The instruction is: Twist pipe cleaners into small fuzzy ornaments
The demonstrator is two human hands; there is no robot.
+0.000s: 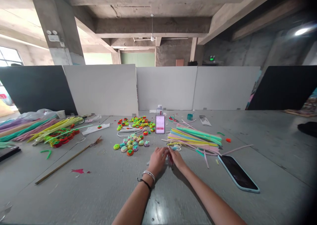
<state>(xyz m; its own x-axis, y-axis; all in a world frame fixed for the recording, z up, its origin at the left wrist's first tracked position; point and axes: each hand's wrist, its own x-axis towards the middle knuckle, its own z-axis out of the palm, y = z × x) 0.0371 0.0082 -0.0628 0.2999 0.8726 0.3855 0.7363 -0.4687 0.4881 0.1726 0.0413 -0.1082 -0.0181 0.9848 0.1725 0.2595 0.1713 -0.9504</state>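
My left hand [158,159] and my right hand [176,159] meet near the middle of the table, fingertips bent together. Between them shows a small dark red piece [170,159], mostly hidden by the fingers, so its kind is unclear. Both hands look closed around it. Just beyond the fingertips lie scissors with pale handles [177,148]. A bundle of fuzzy pipe cleaners [195,139] in green, yellow, pink and blue spreads to the right of them. To the left sits a cluster of small pastel fuzzy ornaments [132,141].
Red, yellow and green ornaments [141,122] lie behind a white corded tool [130,130]. A lit phone [160,124] stands upright before a bottle [159,108]. Another phone [239,173] lies right. A wooden stick [63,160] and more pipe cleaners [32,127] lie left.
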